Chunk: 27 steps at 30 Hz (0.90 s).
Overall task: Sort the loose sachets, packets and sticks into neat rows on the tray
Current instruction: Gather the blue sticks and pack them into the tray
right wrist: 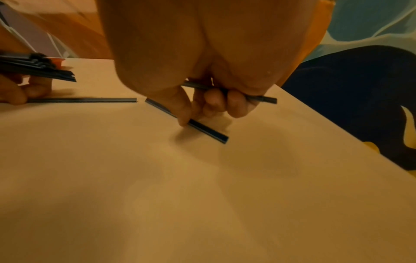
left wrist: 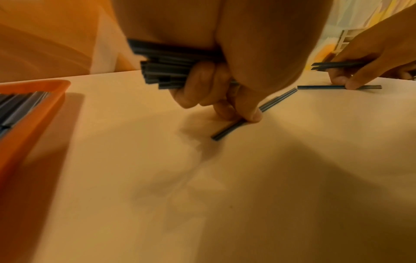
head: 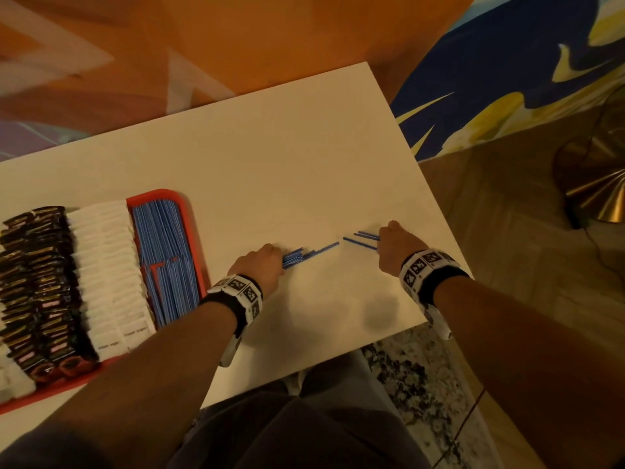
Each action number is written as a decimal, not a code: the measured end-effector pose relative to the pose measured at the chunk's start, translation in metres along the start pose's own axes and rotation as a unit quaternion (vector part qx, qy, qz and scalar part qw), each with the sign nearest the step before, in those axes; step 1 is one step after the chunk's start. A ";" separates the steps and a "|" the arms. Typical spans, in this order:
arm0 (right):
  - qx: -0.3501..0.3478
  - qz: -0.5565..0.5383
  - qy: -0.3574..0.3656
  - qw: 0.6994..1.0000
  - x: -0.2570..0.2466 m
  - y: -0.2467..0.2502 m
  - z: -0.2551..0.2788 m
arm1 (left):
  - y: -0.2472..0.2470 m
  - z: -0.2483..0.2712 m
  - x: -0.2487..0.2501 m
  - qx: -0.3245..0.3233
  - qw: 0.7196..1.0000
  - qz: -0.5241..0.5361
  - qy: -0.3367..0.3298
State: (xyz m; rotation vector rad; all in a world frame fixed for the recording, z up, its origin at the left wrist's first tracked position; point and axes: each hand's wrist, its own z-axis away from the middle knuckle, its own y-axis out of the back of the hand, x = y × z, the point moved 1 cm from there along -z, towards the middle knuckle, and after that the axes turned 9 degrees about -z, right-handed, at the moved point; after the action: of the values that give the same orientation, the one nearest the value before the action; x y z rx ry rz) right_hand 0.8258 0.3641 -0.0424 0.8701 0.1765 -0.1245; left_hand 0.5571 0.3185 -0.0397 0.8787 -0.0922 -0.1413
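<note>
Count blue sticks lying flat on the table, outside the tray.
2: one stick pinned under the left hand, another stick under the right hand. Held bundle and held sticks may hide more.

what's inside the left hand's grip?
A bundle of blue sticks sits in the left hand, ends jutting out both sides. Its fingertips also press one stick lying on the table. The count is hidden by the palm.

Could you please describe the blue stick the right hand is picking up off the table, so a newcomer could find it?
Start at the white table, right of the red tray. Under the right hand lies one blue stick; unlike those gripped above, it lies flat.
</note>
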 end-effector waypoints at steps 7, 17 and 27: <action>0.003 -0.068 0.018 0.997 -0.012 0.002 0.007 | 0.001 0.006 0.002 -0.001 0.999 -0.046 -0.009; -0.030 -0.147 0.113 0.982 -0.088 -0.016 0.013 | 0.001 0.008 0.000 -0.004 1.000 0.023 -0.001; -0.049 -0.046 0.088 0.994 -0.120 -0.054 0.029 | -0.013 0.016 -0.030 0.013 0.982 0.175 0.065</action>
State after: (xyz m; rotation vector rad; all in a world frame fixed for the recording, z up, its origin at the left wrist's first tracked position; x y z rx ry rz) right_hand 0.7018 0.3115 -0.0399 0.7752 0.3857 -0.1245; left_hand 0.5239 0.3030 -0.0406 0.8823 -0.1259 0.2463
